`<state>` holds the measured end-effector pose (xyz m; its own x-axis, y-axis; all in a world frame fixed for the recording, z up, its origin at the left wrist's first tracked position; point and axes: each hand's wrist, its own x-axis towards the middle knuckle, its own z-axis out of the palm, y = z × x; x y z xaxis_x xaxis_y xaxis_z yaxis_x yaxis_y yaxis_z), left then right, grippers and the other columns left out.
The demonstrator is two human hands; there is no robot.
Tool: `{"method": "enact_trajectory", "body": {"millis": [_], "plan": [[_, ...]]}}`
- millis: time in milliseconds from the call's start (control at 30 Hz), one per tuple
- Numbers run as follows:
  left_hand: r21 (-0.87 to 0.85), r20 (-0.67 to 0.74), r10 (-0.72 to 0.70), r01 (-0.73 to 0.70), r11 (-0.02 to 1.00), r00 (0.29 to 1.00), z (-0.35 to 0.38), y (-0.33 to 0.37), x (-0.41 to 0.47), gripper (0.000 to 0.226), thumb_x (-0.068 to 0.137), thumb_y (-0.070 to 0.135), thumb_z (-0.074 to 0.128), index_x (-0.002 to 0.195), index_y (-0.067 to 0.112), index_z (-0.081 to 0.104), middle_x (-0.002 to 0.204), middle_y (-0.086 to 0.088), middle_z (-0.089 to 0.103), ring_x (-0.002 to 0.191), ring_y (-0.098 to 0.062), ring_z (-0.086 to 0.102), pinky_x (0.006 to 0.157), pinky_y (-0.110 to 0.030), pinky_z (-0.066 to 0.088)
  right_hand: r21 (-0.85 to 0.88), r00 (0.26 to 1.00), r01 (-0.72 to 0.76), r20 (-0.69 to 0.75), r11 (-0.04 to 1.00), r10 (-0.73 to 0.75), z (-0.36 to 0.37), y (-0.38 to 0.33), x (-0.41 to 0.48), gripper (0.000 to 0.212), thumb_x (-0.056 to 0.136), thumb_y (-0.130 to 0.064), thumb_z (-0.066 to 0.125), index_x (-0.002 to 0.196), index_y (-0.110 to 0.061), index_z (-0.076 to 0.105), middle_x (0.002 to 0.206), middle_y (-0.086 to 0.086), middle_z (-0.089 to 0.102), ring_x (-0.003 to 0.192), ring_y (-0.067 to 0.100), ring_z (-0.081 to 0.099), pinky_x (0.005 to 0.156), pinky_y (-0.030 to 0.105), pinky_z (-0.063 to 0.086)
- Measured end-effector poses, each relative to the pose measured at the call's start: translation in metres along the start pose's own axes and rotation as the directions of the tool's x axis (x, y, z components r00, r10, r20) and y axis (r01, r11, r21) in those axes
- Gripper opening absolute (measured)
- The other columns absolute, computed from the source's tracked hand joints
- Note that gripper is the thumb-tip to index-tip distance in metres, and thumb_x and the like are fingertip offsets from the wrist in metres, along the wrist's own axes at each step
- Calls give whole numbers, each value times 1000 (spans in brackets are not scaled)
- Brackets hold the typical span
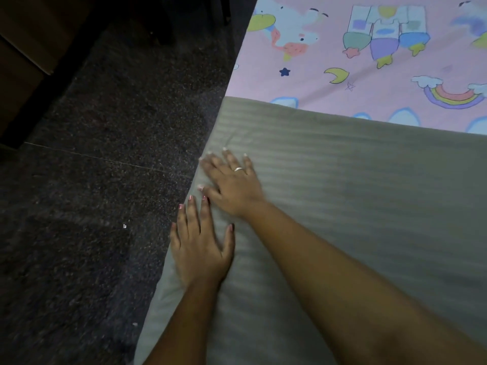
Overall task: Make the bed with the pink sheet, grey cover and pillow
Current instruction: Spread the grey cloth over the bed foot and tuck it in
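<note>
Both my left hand [199, 250] and right hand [232, 187] lie flat, fingers straight, holding nothing, pressing the grey cover [342, 206] at its left edge; pink sheet [369, 83] beyond.

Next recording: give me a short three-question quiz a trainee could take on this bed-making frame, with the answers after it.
1. True or false: the left hand and the right hand both lie flat, fingers straight, on the grey cover near the bed's edge.
2. Which hand wears the ring? A) left B) right C) neither
3. What lies uncovered beyond the grey cover's far edge?

Key
1. True.
2. B.
3. The pink sheet, printed with cartoon figures.
</note>
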<state>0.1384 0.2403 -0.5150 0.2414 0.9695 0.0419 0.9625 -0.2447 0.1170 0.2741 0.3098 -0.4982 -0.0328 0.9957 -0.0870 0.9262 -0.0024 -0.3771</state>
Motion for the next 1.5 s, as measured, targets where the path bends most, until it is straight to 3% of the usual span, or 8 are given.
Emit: {"method": "enact_trajectory", "body": {"millis": [100,267,733,933,1100,1200,1333,1500], "plan": [[20,2,-11,11,1000,1000,3,-1,-1,75,88,57,28,149,14,27,154,-11,28,138,-32,31,107,-48,28,-15,986,131,-97,991,-132,-15,46,7,62,93,-51,31,147,-22,33,152,5,34,141,25,27,113,46,21],[21,-14,-21,21,1000,1000,10,-2,0,78,88,57,28,149,8,27,154,-13,27,136,-32,33,107,-46,28,-39,826,-545,-196,838,528,-22,132,-3,64,98,-52,26,152,-20,15,160,5,8,147,25,6,117,44,4],[-126,-165,0,-21,992,986,9,-8,-3,78,94,60,12,147,3,24,151,-14,32,137,-26,31,114,-43,12,-180,996,56,-60,982,-68,7,-9,23,60,97,-55,26,150,-28,24,158,-6,20,147,22,10,116,48,2],[-585,-287,-354,130,801,890,-27,-32,-21,63,96,47,29,150,15,20,152,-14,28,138,-24,29,113,-42,23,-333,922,375,236,865,-308,40,-98,-35,45,102,-37,24,145,-27,33,153,-3,31,145,17,18,118,45,5],[-747,-216,-566,239,621,796,-39,-91,-87,61,95,43,30,150,17,22,152,-18,26,138,-26,30,115,-30,23,182,809,534,175,826,-561,47,-155,-87,36,99,-27,38,125,-16,61,130,3,60,127,20,48,111,36,24],[-737,-181,-567,271,619,804,-42,-116,-118,68,93,55,25,149,16,24,150,-19,28,137,-27,31,113,-38,27,99,908,414,-108,905,-404,39,-138,-95,45,89,-41,43,118,-16,66,122,3,65,119,24,56,103,42,38],[-744,-44,-560,347,571,828,-47,-118,-130,63,93,46,28,149,19,24,153,-13,23,140,-25,26,108,-25,22,-51,976,-183,-132,982,175,44,-78,-104,65,91,-52,25,145,-17,38,150,8,37,139,30,31,114,47,19],[-786,-13,-531,320,529,847,-59,-108,-126,60,92,39,33,147,15,28,150,-15,26,138,-25,29,106,-24,25,-96,990,85,-101,992,-95,77,-145,-139,58,89,-54,36,135,-22,52,145,7,45,137,33,34,112,50,18]]}}
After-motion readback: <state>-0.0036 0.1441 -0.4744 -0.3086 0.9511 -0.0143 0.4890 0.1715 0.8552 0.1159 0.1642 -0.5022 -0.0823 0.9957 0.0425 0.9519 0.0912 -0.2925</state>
